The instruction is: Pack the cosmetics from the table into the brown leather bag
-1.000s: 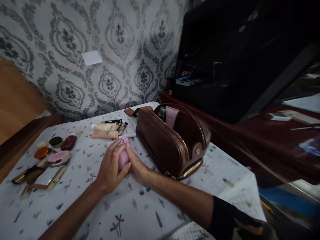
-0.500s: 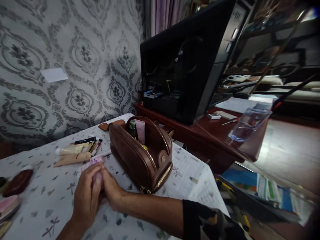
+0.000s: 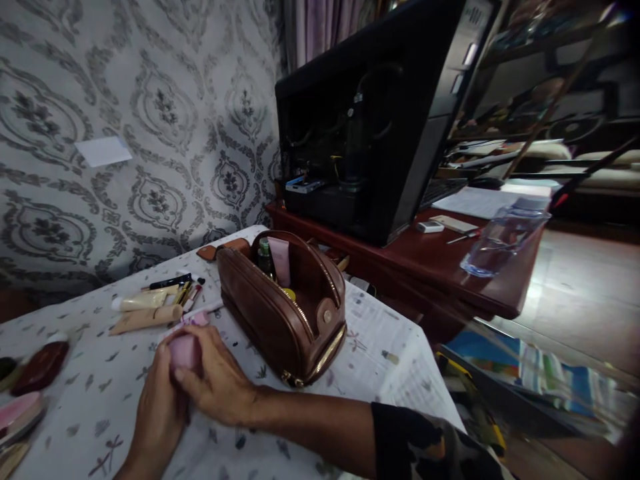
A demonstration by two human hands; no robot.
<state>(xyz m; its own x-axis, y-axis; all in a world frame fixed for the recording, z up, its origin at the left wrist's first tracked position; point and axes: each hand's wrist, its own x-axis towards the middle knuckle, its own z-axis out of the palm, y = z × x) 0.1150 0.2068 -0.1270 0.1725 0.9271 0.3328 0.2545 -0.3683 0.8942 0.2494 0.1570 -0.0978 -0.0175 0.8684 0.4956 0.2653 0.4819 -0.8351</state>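
Both hands close around a small pink rounded object (image 3: 185,352), whose exact kind I cannot make out. My left hand (image 3: 163,403) cups it from the left and below. My right hand (image 3: 220,380) wraps it from the right, thumb across its near side. Just beyond the fingertips lies a pink and white packet (image 3: 196,320), partly covered by the hands. To the right stands a brown toiletry bag (image 3: 260,320), unzipped, with a pink tube (image 3: 280,260) and a green-capped bottle (image 3: 265,257) upright inside.
Behind the hands lie a beige tube (image 3: 147,319), a cream tube (image 3: 143,301) and several cosmetic sticks (image 3: 187,293). A dark red case (image 3: 43,367) and a pink compact (image 3: 20,410) sit at left. A computer case (image 3: 350,160) and clear bottle (image 3: 505,237) stand on the desk.
My hands have turned and my right hand now lies more over the front, so more of the pink object shows between them. The bag stays where it was.
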